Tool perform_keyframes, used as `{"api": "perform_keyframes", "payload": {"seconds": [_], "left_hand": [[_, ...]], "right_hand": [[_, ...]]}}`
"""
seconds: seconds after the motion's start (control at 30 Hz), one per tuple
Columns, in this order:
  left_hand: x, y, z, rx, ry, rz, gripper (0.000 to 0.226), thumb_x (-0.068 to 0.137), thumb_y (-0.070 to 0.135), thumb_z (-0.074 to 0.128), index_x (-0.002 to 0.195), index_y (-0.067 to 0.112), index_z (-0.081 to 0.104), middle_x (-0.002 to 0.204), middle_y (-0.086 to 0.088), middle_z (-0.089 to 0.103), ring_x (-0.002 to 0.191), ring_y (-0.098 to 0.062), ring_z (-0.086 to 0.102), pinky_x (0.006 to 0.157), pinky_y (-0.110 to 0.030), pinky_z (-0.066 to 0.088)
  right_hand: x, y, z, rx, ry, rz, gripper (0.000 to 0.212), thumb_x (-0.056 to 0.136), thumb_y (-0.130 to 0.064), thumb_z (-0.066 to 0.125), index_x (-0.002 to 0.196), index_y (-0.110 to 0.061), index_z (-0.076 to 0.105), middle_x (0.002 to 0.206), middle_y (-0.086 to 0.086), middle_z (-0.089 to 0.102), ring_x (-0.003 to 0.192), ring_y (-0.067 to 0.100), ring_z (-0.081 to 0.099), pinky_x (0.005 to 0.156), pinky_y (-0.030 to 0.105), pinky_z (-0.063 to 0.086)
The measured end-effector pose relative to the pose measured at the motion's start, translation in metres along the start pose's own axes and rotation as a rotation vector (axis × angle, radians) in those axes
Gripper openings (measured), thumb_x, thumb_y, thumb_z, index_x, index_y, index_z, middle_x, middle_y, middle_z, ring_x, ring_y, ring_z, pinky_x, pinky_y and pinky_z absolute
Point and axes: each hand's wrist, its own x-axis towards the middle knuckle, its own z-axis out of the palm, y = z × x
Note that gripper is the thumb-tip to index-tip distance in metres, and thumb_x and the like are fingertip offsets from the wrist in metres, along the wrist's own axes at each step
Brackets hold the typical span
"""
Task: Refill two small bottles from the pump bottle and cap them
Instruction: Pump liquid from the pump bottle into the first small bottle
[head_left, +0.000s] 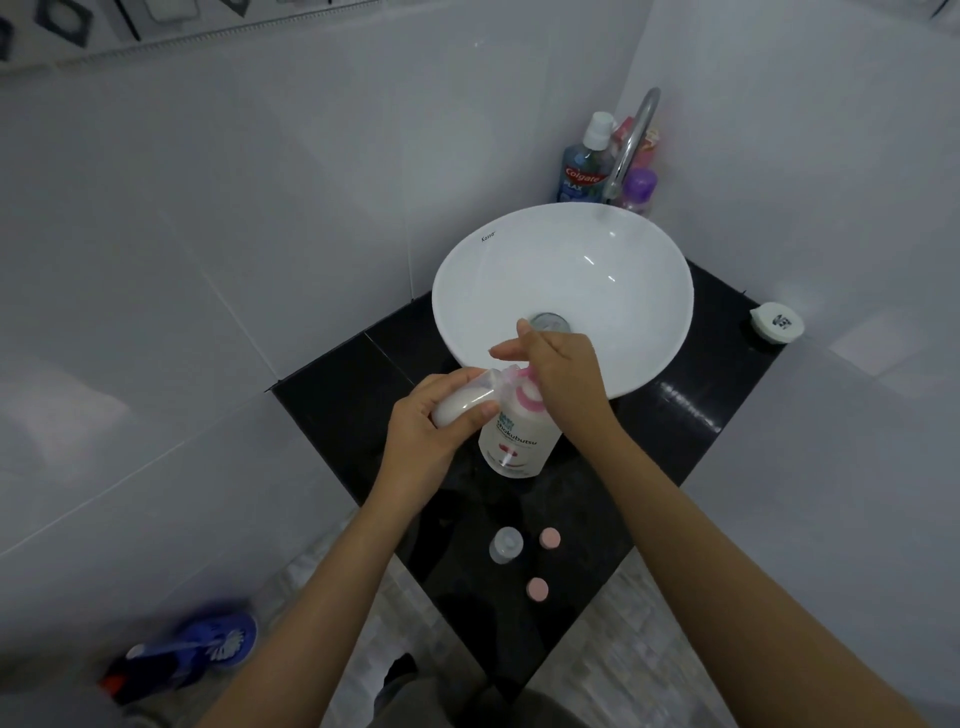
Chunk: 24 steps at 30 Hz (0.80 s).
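The first fill is under way. At the middle of the frame, the left hand (431, 426) wraps its fingers round a small bottle (464, 402), tilted with its mouth at the spout of the pump bottle (519, 441), which stands on the black counter (332, 384). The right hand (558, 371) presses the pump head, fingers fairly straight. Next, I'd judge, comes capping: two pink caps (549, 539) and the second bottle (505, 544) wait lower down. The spout itself is hidden, so flow is hard to tell.
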Motion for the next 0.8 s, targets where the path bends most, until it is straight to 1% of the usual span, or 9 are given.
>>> {"api": "perform_keyframes", "payload": {"seconds": [0.13,0.23,0.27,0.33,0.43,0.5,0.63,0.73,0.8], "left_hand": [[0.001,-0.005,0.0,0.02,-0.009,-0.026,0.029,0.082,0.015,0.069,0.106,0.029,0.064,0.108,0.007,0.063,0.092,0.009,0.06,0.075,-0.004,0.048],[0.0,-0.008,-0.001,0.058,-0.019,-0.026,0.03,0.081,0.018,0.069,0.105,0.033,0.062,0.11,0.006,0.064,0.095,0.002,0.06,0.074,-0.008,0.049],[-0.001,-0.007,-0.002,0.071,-0.026,-0.013,0.03,0.08,0.019,0.07,0.105,0.034,0.061,0.109,0.008,0.064,0.095,0.002,0.06,0.074,-0.008,0.049],[0.0,-0.007,-0.003,0.126,-0.058,0.012,0.032,0.077,0.022,0.073,0.104,0.035,0.061,0.106,0.01,0.064,0.095,0.001,0.06,0.076,-0.011,0.05],[0.003,-0.006,0.0,0.252,-0.082,0.032,0.037,0.077,0.028,0.073,0.11,0.033,0.059,0.108,0.011,0.063,0.098,-0.003,0.058,0.079,-0.016,0.047],[0.004,-0.005,0.003,0.256,-0.071,0.052,0.038,0.078,0.028,0.073,0.114,0.03,0.061,0.109,0.011,0.063,0.098,-0.002,0.059,0.079,-0.017,0.048],[0.006,-0.004,0.005,0.278,-0.058,0.089,0.037,0.079,0.028,0.072,0.115,0.027,0.061,0.11,0.007,0.064,0.1,-0.007,0.059,0.083,-0.022,0.051],[0.004,-0.003,0.004,0.297,-0.05,0.104,0.034,0.079,0.029,0.072,0.111,0.033,0.06,0.105,0.014,0.062,0.098,-0.004,0.058,0.081,-0.02,0.05],[0.004,-0.003,0.003,0.295,-0.047,0.102,0.035,0.079,0.029,0.072,0.112,0.032,0.06,0.106,0.014,0.062,0.097,-0.002,0.058,0.079,-0.017,0.048]], "right_hand": [[0.001,0.011,0.005,-0.005,-0.008,0.011,0.04,0.099,-0.026,0.042,0.095,-0.005,0.075,0.1,0.009,0.073,0.072,-0.004,0.06,0.07,0.004,0.043],[0.0,0.016,0.009,-0.042,0.014,0.002,0.04,0.099,-0.027,0.042,0.091,-0.007,0.076,0.094,0.006,0.073,0.074,-0.001,0.06,0.068,0.004,0.042],[0.0,0.015,0.007,-0.053,0.008,-0.005,0.04,0.099,-0.027,0.042,0.09,-0.006,0.075,0.092,0.006,0.073,0.074,0.001,0.06,0.068,0.006,0.042],[0.001,0.009,0.005,-0.045,-0.005,-0.005,0.039,0.098,-0.027,0.043,0.09,-0.005,0.074,0.089,0.005,0.072,0.075,0.006,0.064,0.074,0.014,0.046],[0.001,0.001,0.001,0.025,0.02,-0.01,0.031,0.096,-0.025,0.05,0.095,-0.005,0.073,0.094,0.008,0.074,0.08,0.017,0.069,0.084,0.028,0.051],[-0.001,-0.002,0.001,0.056,0.057,-0.016,0.029,0.094,-0.024,0.054,0.097,-0.003,0.073,0.094,0.01,0.074,0.076,0.015,0.068,0.083,0.026,0.051],[-0.006,-0.006,0.001,0.128,0.085,-0.006,0.03,0.092,-0.026,0.056,0.095,0.0,0.072,0.088,0.011,0.074,0.07,0.011,0.067,0.078,0.022,0.051],[-0.008,-0.006,0.001,0.148,0.096,-0.001,0.032,0.092,-0.027,0.057,0.092,0.0,0.073,0.084,0.01,0.073,0.07,0.013,0.068,0.08,0.026,0.053],[-0.008,-0.006,0.001,0.163,0.109,-0.007,0.032,0.093,-0.027,0.056,0.089,0.0,0.072,0.083,0.01,0.073,0.072,0.016,0.069,0.082,0.029,0.053]]}}
